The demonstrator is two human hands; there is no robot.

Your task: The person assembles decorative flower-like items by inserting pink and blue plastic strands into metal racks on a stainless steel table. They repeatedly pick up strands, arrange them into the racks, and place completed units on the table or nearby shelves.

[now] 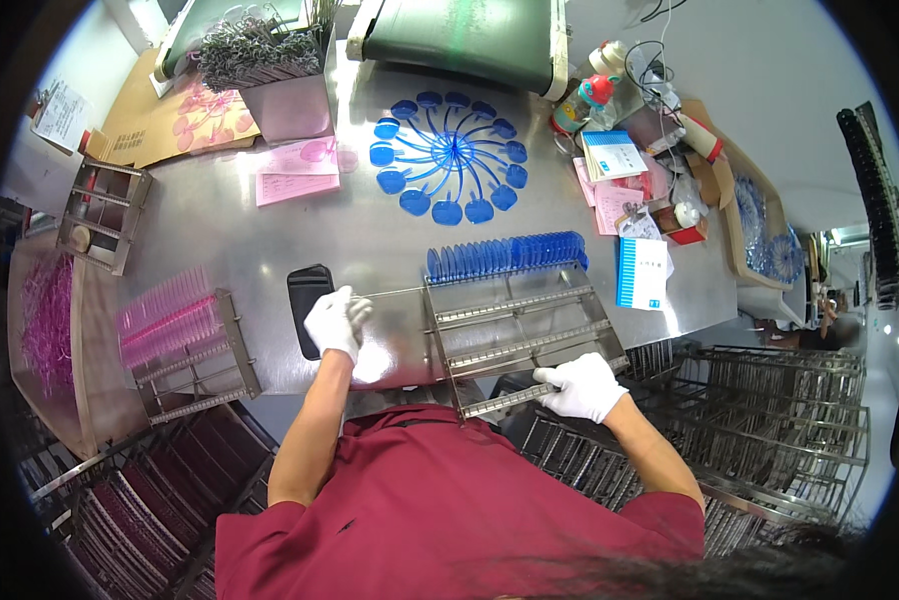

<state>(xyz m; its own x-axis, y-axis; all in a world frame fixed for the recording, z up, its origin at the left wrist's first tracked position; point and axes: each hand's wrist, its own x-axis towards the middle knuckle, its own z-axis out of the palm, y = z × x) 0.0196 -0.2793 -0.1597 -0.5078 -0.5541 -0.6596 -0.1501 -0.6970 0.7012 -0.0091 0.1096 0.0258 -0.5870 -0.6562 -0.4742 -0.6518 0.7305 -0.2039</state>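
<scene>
My left hand [338, 322], in a white glove, pinches a thin metal rod [395, 293]. The rod runs right to the upper left side of a metal rack [525, 318]. My gloved right hand [582, 388] is closed round the rack's near right corner, and the rack is tilted at the table's front edge. A row of translucent blue discs [507, 256] stands along its far bar; the nearer bars hold none. Just left of my left hand lies a black phone [308, 300]. Beyond the rack, blue plastic pieces with thin stems [450, 160] lie in a ring.
To the left stands a second rack [195, 375] with pink discs [175, 318], beside a box of pink strands [48, 325]. Pink slips [298, 185], a metal bin [290, 105] and a conveyor belt [460, 40] lie farther off. Booklets [642, 272] and a bottle [575, 108] are at right.
</scene>
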